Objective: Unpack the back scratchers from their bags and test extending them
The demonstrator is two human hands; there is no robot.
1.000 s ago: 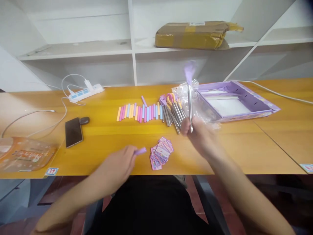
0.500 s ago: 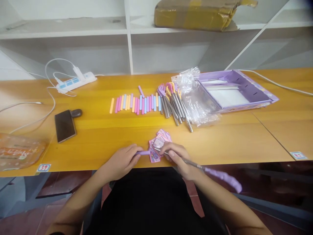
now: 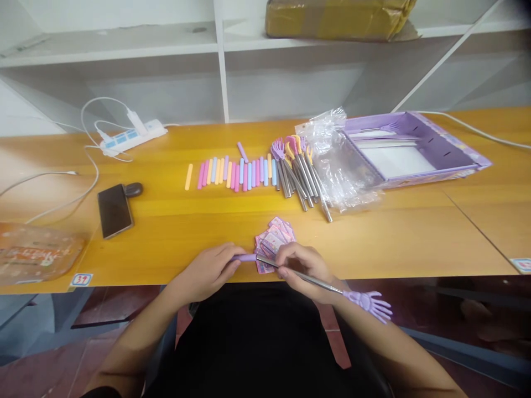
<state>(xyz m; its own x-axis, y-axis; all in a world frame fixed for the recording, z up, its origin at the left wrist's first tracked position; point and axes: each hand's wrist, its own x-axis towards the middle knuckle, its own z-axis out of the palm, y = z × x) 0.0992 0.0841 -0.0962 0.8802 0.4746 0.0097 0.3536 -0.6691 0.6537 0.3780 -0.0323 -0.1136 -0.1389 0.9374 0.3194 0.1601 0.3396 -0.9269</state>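
Note:
Near the table's front edge, my left hand (image 3: 209,271) pinches a purple handle sleeve (image 3: 248,258). My right hand (image 3: 305,271) grips the metal rod of a back scratcher (image 3: 315,282), whose purple hand-shaped head points right and down. The rod's bare end meets the sleeve's right end; whether it has entered cannot be made out. Beneath and behind the rod lies a fanned pile of pink printed cards (image 3: 276,236). Farther back, a row of coloured handle sleeves (image 3: 236,174) lies beside a heap of back scratchers (image 3: 301,171) with purple, yellow and pink heads.
A clear plastic bag (image 3: 342,182) lies against a purple open box (image 3: 483,161) holding a purple scratcher and white sheets. At left are a phone (image 3: 115,211), a power strip (image 3: 133,137) with cables and an orange printed pouch (image 3: 37,251). A taped carton (image 3: 340,19) sits on the shelf.
The back scratcher has turned in my right hand so its head shows spread fingers, and its rod end has come to the purple sleeve. My left hand keeps its pinch on the sleeve.

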